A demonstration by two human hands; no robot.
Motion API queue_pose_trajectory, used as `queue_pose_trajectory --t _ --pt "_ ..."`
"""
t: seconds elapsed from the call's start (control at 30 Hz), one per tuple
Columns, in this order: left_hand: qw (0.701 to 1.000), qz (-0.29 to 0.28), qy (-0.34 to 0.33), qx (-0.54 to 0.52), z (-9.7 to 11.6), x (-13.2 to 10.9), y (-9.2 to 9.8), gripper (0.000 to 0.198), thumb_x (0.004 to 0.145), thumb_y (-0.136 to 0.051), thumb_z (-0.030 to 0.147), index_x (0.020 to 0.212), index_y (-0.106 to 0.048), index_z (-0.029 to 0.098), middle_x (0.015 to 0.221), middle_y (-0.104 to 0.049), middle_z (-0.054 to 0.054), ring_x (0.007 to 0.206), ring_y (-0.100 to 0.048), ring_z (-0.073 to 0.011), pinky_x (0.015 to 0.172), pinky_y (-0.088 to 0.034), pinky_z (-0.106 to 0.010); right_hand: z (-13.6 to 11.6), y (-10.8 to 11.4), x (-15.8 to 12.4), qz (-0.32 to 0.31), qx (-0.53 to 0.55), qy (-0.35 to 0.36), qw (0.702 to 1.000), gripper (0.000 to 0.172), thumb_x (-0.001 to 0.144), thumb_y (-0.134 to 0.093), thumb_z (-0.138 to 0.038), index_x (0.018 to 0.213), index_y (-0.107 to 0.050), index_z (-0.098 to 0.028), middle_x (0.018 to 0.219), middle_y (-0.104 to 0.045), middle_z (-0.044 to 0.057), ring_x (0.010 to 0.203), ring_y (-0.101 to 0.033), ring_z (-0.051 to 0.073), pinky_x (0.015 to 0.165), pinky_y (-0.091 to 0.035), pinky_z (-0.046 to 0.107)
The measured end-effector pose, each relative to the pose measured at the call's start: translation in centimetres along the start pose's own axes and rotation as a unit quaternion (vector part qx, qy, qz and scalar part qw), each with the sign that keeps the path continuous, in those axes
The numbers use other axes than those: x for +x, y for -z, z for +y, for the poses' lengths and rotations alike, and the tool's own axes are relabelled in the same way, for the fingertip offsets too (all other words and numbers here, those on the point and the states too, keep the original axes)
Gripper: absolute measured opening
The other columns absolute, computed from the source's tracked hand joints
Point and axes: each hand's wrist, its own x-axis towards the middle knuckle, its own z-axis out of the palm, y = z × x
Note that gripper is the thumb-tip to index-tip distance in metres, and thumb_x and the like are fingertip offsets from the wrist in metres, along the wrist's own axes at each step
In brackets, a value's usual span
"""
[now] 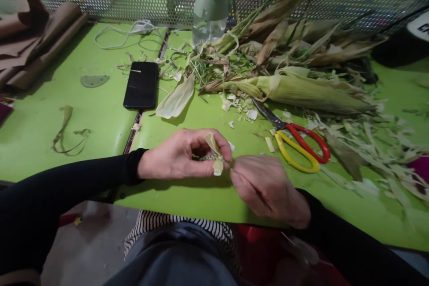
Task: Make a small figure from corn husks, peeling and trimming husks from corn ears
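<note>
Pinched between the thumb and fingers of my left hand [187, 154] is a small piece made of pale corn husk [217, 165], with short husk flaps sticking out and a textured, braided-looking part behind them. My right hand [268, 187] is closed right beside it, its fingertips meeting at the end of the piece. What those fingers hold is hidden, though a thin strand seems to run into them. Scissors [298, 145] with one red and one yellow handle lie open to the right of my hands. A loose husk leaf [177, 98] rests beyond my left hand.
Corn husks [311, 91] and shredded scraps cover the right and back of the green table [100, 125]. A water bottle [212, 6] stands at the back. A phone [141, 85], white cable [115, 35], protractor [94, 81] and brown paper [50, 44] lie to the left.
</note>
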Motion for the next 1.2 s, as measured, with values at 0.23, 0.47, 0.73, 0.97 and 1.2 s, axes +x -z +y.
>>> queue_pose_trajectory --t 0.23,0.47,0.73,0.97,1.2 --pt "0.999 -0.023 -0.017 0.029 -0.7 0.4 0.7 0.022 0.080 -0.075 0.015 0.095 -0.059 0.016 0.099 -0.071 -0.006 0.092 -0.067 -0.0132 0.081 -0.055 -0.026 1.3 0.7 0.6 -0.026 0.152 -0.187 0.970 0.043 0.100 -0.041 -0.056 0.076 -0.051 -0.021 0.064 -0.051 -0.002 0.057 -0.047 0.012 0.053 -0.037 0.027" --pt "0.995 -0.096 0.010 -0.009 -0.6 0.3 0.0 0.020 0.082 -0.073 0.013 0.095 -0.058 0.015 0.095 -0.071 -0.005 0.088 -0.068 -0.0117 0.078 -0.055 -0.023 0.7 0.2 0.5 -0.057 0.220 -0.211 0.951 0.045 0.101 -0.039 -0.051 0.069 -0.049 -0.021 0.060 -0.043 -0.004 0.053 -0.042 0.011 0.049 -0.035 0.026" --pt "0.977 -0.025 0.130 -0.170 -0.3 0.4 -0.7 0.024 0.080 -0.074 0.012 0.093 -0.053 0.015 0.073 -0.063 0.004 0.059 -0.054 -0.0050 0.055 -0.045 -0.017 0.5 0.1 0.4 -0.011 0.258 -0.243 0.935 0.045 0.098 -0.046 -0.055 0.068 -0.047 -0.021 0.059 -0.041 -0.005 0.051 -0.037 0.009 0.044 -0.032 0.023" --pt "0.963 -0.068 0.162 -0.206 -0.5 0.5 -0.5 0.024 0.077 -0.073 0.006 0.091 -0.056 0.015 0.065 -0.060 0.006 0.054 -0.051 -0.0039 0.049 -0.040 -0.015 0.5 -0.3 0.3 -0.004 0.247 -0.251 0.936 0.042 0.098 -0.049 -0.042 0.063 -0.045 -0.021 0.057 -0.039 -0.005 0.050 -0.036 0.009 0.044 -0.031 0.023" --pt "0.962 -0.079 0.166 -0.202 -0.5 0.3 -0.4 0.017 0.082 -0.068 0.006 0.093 -0.058 0.014 0.078 -0.073 -0.002 0.067 -0.069 -0.0087 0.059 -0.052 -0.017 0.3 0.0 0.2 0.007 0.234 -0.259 0.937 0.040 0.097 -0.050 -0.036 0.061 -0.046 -0.021 0.055 -0.037 -0.006 0.048 -0.035 0.008 0.042 -0.029 0.023"
